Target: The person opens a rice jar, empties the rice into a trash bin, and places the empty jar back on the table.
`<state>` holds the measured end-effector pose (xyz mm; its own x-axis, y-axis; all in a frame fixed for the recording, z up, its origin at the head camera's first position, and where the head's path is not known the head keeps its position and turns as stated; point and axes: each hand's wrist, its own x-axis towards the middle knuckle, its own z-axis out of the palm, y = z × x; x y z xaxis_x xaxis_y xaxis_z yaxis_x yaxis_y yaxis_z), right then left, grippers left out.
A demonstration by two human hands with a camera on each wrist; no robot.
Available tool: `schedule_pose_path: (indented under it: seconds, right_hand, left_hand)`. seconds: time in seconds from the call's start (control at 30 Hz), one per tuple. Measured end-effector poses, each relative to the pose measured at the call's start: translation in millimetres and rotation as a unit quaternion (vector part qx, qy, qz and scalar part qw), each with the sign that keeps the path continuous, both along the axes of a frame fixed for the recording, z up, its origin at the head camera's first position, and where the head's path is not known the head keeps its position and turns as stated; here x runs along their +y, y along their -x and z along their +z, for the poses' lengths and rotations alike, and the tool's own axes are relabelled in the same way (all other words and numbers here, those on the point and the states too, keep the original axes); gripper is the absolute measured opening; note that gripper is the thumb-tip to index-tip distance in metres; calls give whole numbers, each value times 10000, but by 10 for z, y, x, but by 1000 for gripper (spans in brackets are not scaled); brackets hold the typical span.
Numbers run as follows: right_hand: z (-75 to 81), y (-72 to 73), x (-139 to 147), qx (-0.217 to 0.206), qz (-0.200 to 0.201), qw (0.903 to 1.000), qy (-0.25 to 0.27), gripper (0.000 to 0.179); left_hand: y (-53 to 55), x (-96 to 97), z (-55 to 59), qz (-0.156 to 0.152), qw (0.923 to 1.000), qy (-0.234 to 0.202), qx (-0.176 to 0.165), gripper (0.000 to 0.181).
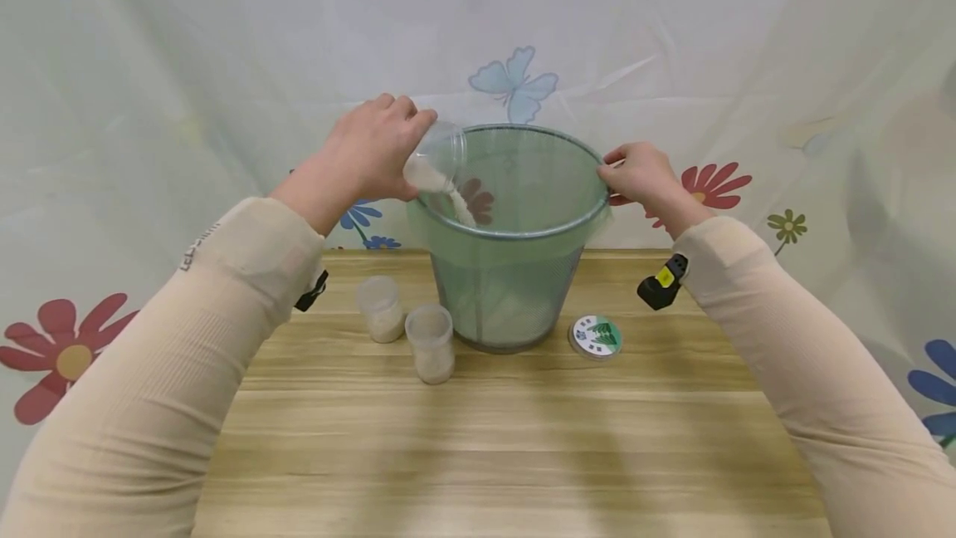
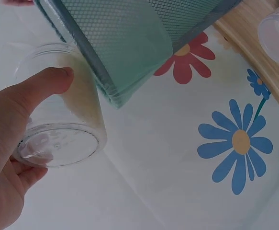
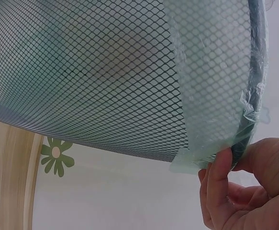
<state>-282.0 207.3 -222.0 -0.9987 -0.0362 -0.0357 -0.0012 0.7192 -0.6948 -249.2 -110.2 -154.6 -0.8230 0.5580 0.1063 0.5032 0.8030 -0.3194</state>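
My left hand [image 1: 377,148] grips a clear plastic cup [image 2: 89,103], tipped over the left rim of a mesh wastebasket [image 1: 515,297]. White grains [image 1: 460,207] slide from the cup's mouth into the basket. A thin green bag [image 3: 211,72] lines the basket and folds over its rim. At the rim's right side my right hand [image 1: 638,173] pinches the rim and bag between thumb and fingers. In front of the basket stand two small translucent cups, one at the left [image 1: 381,310] and one nearer [image 1: 431,343], both holding pale contents.
A round container [image 1: 596,336] with a green and white label lies right of the basket on the wooden table [image 1: 508,447]. Behind the table hangs a pale sheet [image 1: 657,48] printed with flowers and butterflies.
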Motion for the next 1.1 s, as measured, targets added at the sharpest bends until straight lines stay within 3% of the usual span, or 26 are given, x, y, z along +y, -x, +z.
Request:
schedule_pose_path:
  seconds: [0.43, 0.73, 1.1]
  right_hand:
    - [4, -6, -12, 8, 2, 9999, -105, 47]
    - [-1, -12, -17, 34, 22, 9998, -197, 47]
    - [2, -6, -6, 74, 29, 9998, -203, 46]
  left_hand:
    - [-2, 7, 3, -164, 9998, 74, 111, 87]
    - [-4, 59, -20, -253, 9988, 405, 132, 89]
    - [-10, 66, 11, -515, 9980, 333, 167, 86]
